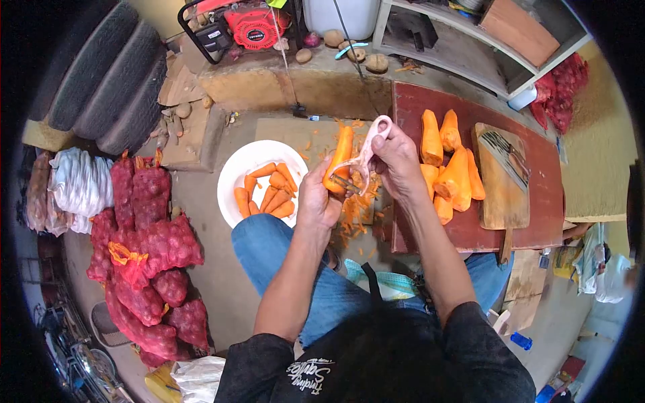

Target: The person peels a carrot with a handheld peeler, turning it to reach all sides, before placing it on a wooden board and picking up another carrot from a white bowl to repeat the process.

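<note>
My left hand (317,196) is closed around the lower end of an orange carrot (345,143), which stands tilted upward. In my right hand (403,161) is a pale pinkish peeler (369,144), its handle pointing up and its blade end against or very near the carrot. Orange peelings (359,218) lie scattered on the floor below both hands. To the left, a white basin (226,181) holds several carrots (274,197). Right of my right hand, several larger peeled carrots (458,176) are heaped on a dark red table (430,232).
A wooden cutting board (504,208) with knives (508,160) on it rests on the red table. Red net sacks of onions (151,248) pile up at left, below stacked tires (111,74). A red engine (255,30) and a grey shelf (443,57) stand at the back.
</note>
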A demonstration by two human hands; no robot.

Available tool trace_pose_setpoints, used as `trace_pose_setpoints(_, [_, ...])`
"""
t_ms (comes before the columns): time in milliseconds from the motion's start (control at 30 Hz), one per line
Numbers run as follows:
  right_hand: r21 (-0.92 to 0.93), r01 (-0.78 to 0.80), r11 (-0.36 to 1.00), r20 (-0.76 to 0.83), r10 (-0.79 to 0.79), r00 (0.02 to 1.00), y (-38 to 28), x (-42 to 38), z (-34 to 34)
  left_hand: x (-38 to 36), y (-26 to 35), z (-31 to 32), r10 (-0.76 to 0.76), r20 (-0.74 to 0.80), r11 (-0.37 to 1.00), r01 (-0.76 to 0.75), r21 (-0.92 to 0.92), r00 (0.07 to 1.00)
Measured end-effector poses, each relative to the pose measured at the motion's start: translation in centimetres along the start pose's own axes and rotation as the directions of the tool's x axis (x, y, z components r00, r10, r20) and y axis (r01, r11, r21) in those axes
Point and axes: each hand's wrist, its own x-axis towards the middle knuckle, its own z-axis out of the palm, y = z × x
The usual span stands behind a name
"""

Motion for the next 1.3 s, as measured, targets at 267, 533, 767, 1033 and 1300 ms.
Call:
trace_pose_setpoints(267, [-0.137, 0.105, 0.985, -0.293, -0.141, 0.946, -0.1, 9.2, -4.7, -0.9, 0.2, -0.5, -0.008, 0.149, 0.997, -0.003, 0.071, 0.989])
trace_pose_setpoints(533, [-0.003, 0.052, 0.999, -0.077, -0.052, 0.996, -0.9, -1.2, 2.3, 0.2, 0.4, 0.0, 0.009, 0.096, 0.998, -0.003, -0.062, 0.995])
trace_pose_setpoints(767, [0.12, 0.144, 0.982, -0.169, -0.123, 0.978, 0.4, 3.7, -2.6, -0.7, 0.3, -0.3, 0.014, 0.128, 1.0, -0.014, -0.004, 0.992])
trace_pose_setpoints(1033, [0.037, 0.02, 0.999, -0.028, -0.019, 0.999, -0.7, 1.2, 0.0, 0.2, 0.1, 0.4, 0.017, 0.08, 0.997, -0.012, -0.07, 0.997])
trace_pose_setpoints(1300, [-0.067, 0.207, 0.976, -0.304, -0.217, 0.927, -1.2, 9.0, -5.8, -1.0, 0.5, -0.2, -0.046, 0.223, 0.999, 0.046, 0.002, 0.974])
